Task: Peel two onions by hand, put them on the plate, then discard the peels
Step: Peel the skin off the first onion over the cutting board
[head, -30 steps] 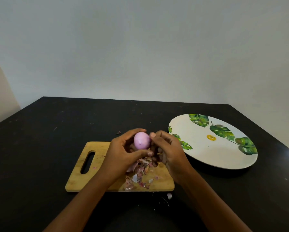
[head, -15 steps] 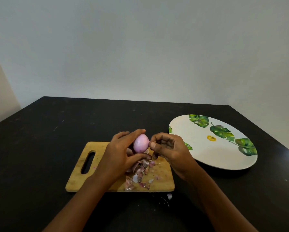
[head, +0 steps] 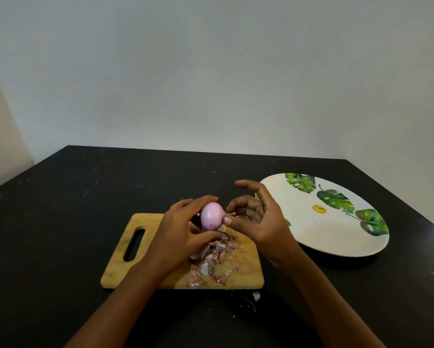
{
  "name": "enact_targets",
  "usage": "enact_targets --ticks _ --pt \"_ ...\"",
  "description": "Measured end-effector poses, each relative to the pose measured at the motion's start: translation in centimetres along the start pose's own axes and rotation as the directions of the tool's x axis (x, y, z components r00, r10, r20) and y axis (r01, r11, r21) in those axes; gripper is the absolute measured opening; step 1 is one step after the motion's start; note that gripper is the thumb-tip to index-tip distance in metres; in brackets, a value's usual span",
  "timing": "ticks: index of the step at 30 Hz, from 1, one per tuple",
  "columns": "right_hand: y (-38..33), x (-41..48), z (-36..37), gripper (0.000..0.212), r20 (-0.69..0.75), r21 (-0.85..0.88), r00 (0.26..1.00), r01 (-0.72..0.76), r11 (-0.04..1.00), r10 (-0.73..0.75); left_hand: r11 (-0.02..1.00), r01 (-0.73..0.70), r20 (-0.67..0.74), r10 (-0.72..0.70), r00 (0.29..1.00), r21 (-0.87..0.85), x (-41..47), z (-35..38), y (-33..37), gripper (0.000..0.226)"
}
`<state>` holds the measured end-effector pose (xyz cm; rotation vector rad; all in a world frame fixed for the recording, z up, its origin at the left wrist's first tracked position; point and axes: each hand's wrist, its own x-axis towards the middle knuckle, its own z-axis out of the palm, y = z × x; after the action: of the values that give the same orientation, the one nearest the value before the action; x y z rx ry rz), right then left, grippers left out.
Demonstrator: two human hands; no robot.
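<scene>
The left hand (head: 178, 229) grips a peeled pink onion (head: 211, 216) above the cutting board (head: 120, 259), over a heap of peels (head: 211, 257). The right hand (head: 261, 222) has its fingers loosely spread (only its thumb touches the onion). The plate (head: 324, 234) sits to the right on the black counter (head: 60, 222).

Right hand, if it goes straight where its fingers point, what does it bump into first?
Most likely the onion held in the left hand; the right hand has its thumb seemingly touching it. The top finger may pass above; depth is unclear.
</scene>
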<state>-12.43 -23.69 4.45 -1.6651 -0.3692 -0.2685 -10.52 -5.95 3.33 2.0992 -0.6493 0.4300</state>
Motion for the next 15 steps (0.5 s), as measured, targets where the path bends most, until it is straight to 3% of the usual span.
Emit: enact_targets --ticks 4,8,15 --pt "-0.6 -0.19 -0.19 0.067 0.079 -0.058 0.997 0.004 0.998 0.001 0.983 0.092 0.138 -0.07 0.988 -0.159 0.15 -0.79 0.34 0.052" --pt "-0.75 -0.36 -0.31 0.068 0.126 -0.146 0.992 0.017 0.989 0.002 0.968 0.122 0.176 -0.084 0.981 -0.221 0.03 -0.99 0.37 0.046" --pt "-0.81 -0.47 -0.46 0.047 0.163 -0.174 0.987 0.033 0.984 -0.004 0.933 0.146 0.204 -0.081 0.976 -0.33 0.03 -0.97 0.65 0.039"
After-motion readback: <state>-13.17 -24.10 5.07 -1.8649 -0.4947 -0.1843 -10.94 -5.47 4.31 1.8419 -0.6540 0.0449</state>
